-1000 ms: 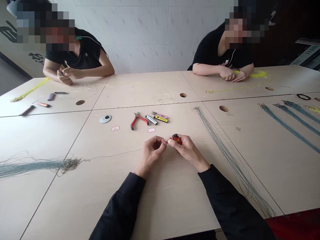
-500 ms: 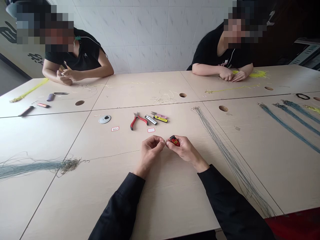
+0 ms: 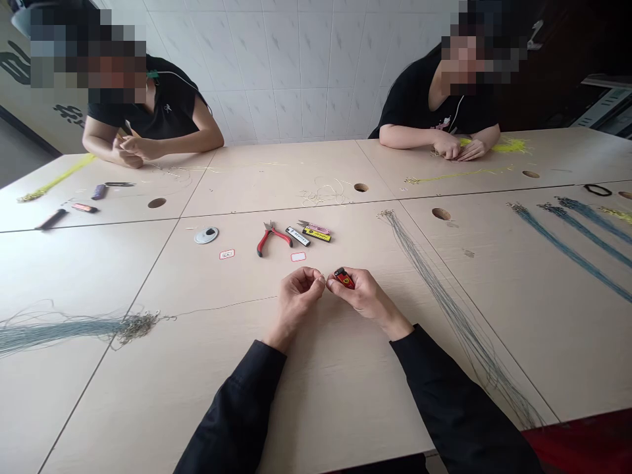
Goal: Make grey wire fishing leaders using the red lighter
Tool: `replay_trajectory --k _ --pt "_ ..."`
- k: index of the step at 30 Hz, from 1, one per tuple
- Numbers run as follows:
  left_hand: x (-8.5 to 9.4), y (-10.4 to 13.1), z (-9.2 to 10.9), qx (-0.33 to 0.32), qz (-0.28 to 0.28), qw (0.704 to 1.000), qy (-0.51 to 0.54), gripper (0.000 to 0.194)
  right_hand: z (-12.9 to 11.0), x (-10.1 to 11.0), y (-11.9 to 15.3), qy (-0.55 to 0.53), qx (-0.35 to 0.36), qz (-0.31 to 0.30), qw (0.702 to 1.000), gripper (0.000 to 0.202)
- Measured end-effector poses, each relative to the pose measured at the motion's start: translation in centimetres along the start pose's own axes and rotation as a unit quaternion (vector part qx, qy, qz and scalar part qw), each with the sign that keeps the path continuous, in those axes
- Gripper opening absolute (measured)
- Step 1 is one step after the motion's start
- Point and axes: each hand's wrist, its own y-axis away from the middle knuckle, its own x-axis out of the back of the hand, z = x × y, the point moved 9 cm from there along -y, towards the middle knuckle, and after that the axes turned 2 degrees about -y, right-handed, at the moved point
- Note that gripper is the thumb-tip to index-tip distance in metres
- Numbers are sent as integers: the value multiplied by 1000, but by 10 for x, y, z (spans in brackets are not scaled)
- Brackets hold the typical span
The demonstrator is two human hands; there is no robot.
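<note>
Near the middle of the table, my left hand (image 3: 300, 294) pinches the end of a thin line (image 3: 224, 305). The line runs left toward a bundle of blue-green lines with a cluster of metal hooks (image 3: 139, 327). My right hand (image 3: 364, 293) is closed around a red lighter (image 3: 344, 278) with a black top. Its thumb and forefinger are close to the left fingertips; whether they pinch the line too is too small to tell. Beyond the hands lie red-handled pliers (image 3: 273, 238), a white lighter (image 3: 298, 237) and a yellow lighter (image 3: 316, 235).
A loose bundle of lines (image 3: 444, 309) lies right of my hands, with blue-green bundles (image 3: 573, 253) farther right. A round metal lid (image 3: 206, 235) and small labels (image 3: 298, 257) lie ahead. Two people (image 3: 162, 108) (image 3: 419, 108) work across the table (image 3: 345, 395).
The red lighter has tilted very slightly in my right hand. Both hands otherwise keep their places.
</note>
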Motion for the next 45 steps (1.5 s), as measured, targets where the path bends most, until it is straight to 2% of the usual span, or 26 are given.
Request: replay_trajectory --k 10,16,23,28,36,42,45 --pt "-3 0 -5 3 -13 1000 -27 22 -6 13 4 -5 3 72 997 30" --pt "-6 -1 -12 -12 -40 997 -61 21 -6 10 4 -4 -5 56 998 32" --pt "-7 1 -8 0 -44 996 -77 25 -8 7 2 8 25 30 999 33" --pt "-7 2 -8 2 -46 996 -75 28 -7 6 1 0 23 22 999 36" --pt "-7 2 -9 -5 -48 996 -75 27 -7 5 2 -8 23 25 999 34" --pt "-5 2 -9 -6 -45 996 -75 25 -4 12 3 -12 0 58 998 31" --pt "-5 2 -9 -8 -46 996 -74 25 -3 9 3 -22 -10 43 999 30"
